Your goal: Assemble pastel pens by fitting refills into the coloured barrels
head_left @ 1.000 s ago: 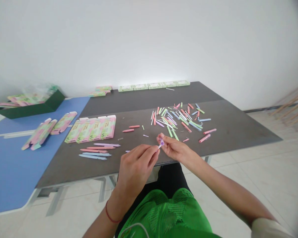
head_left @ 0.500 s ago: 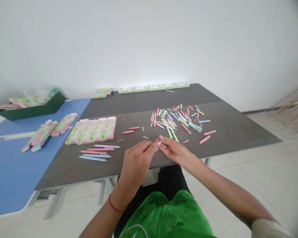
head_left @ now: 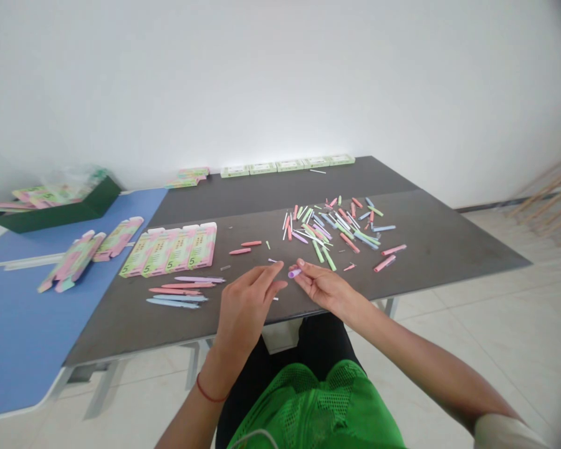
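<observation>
Near the table's front edge my right hand (head_left: 325, 285) pinches a purple pen barrel (head_left: 294, 273), its open end turned toward my left hand. My left hand (head_left: 250, 293) is just beside it, thumb and forefinger apart, with nothing visible between them. A small whitish piece (head_left: 275, 299) shows just under the left fingers. Left of that hand lie finished-looking pens: purple (head_left: 199, 279), pink (head_left: 180, 291) and blue (head_left: 172, 304). Beyond it are two pink pen barrels (head_left: 245, 248) and a small green part (head_left: 268, 245).
Loose pen parts (head_left: 331, 227) in several colours spread over the dark table (head_left: 430, 243). Pink-green cartons (head_left: 171, 249) lie at left, more cartons (head_left: 287, 165) along the wall. A green box (head_left: 51, 215) of packaging stands on the blue table (head_left: 14, 324).
My left hand has drawn away leftward from the purple barrel and its fingers have parted. The right hand still holds the barrel, whose open end now shows.
</observation>
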A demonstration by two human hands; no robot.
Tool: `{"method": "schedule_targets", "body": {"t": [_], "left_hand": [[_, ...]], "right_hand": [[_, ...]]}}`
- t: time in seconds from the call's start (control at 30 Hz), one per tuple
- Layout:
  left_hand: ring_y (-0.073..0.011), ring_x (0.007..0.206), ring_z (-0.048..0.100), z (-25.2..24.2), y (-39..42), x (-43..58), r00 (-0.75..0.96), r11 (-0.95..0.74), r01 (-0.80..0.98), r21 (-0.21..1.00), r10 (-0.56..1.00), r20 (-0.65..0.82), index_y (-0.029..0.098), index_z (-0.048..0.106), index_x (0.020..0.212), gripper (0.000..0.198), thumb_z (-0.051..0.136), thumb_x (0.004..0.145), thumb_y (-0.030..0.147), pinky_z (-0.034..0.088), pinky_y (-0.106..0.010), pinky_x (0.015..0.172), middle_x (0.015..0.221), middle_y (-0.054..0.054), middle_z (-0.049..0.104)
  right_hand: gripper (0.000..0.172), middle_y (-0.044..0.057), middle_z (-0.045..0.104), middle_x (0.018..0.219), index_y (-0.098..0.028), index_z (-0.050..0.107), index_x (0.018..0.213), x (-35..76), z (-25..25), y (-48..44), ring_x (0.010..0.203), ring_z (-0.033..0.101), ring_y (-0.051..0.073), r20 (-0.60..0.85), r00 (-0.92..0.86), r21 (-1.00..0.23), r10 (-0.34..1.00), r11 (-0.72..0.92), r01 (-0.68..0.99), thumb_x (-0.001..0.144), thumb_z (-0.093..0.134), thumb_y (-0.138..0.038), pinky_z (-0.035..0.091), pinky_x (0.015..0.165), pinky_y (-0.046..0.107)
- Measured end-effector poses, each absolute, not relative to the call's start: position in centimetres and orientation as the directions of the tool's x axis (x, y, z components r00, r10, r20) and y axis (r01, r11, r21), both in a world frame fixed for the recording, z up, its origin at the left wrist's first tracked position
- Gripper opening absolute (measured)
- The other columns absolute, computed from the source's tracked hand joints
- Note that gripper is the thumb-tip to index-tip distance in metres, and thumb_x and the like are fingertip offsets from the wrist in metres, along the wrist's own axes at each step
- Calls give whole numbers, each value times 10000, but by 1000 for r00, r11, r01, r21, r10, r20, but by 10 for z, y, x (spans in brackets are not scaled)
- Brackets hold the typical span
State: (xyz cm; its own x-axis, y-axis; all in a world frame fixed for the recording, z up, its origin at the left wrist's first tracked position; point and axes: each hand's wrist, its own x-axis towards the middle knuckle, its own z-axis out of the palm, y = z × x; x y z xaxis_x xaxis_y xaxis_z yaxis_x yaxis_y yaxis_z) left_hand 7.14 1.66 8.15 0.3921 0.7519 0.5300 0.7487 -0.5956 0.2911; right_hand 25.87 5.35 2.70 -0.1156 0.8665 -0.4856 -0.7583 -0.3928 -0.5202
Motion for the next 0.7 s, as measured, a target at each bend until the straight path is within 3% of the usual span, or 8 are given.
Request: {"method": "schedule_targets", "body": {"t": [0.1, 0.27, 0.47, 0.6, 0.7], "left_hand": [[-230, 977, 735, 71, 19, 50, 419, -526, 828, 194, 811, 408, 220, 685, 1293, 338, 699, 959, 271, 585, -337, 816, 1124, -64, 778], [-243, 1049, 691, 39, 35, 9, 530, -565, 823, 58, 801, 278, 218, 724, 1262, 340, 695, 933, 138, 580, -384, 894, 1150, -90, 758], [-229, 992, 668, 24, 47, 0, 549, -596, 799, 79, 778, 305, 191, 774, 1010, 121, 686, 940, 144, 575, -388, 884, 1030, -72, 755], [-224, 951, 687, 41, 34, 8, 538, -598, 792, 122, 779, 324, 166, 724, 1129, 173, 610, 1000, 171, 578, -370, 856, 1007, -74, 756], [-195, 937, 700, 57, 18, 14, 514, -626, 757, 185, 746, 424, 167, 691, 1214, 227, 553, 1034, 179, 576, -331, 854, 1078, -80, 744]], "right_hand": [[58, 73, 796, 799, -103, 738, 850, 264, 25, 52, 750, 781, 145, -488, -106, -529, 866, -391, -753, 884, 742, -56, 661, 799, 233], [80, 78, 808, 854, -126, 744, 884, 277, 21, 50, 801, 792, 150, -469, -83, -563, 879, -370, -739, 883, 739, -46, 662, 812, 223], [113, 75, 804, 848, -131, 743, 885, 282, 19, 47, 794, 792, 158, -492, -84, -562, 866, -390, -729, 873, 730, -19, 672, 798, 231], [139, 68, 796, 827, -130, 731, 876, 279, 26, 46, 777, 787, 146, -552, -96, -500, 828, -421, -757, 899, 691, 2, 673, 786, 218], [165, 49, 783, 789, -132, 720, 872, 276, 31, 44, 742, 776, 123, -599, -125, -434, 791, -453, -779, 924, 656, 11, 669, 756, 192]]}}
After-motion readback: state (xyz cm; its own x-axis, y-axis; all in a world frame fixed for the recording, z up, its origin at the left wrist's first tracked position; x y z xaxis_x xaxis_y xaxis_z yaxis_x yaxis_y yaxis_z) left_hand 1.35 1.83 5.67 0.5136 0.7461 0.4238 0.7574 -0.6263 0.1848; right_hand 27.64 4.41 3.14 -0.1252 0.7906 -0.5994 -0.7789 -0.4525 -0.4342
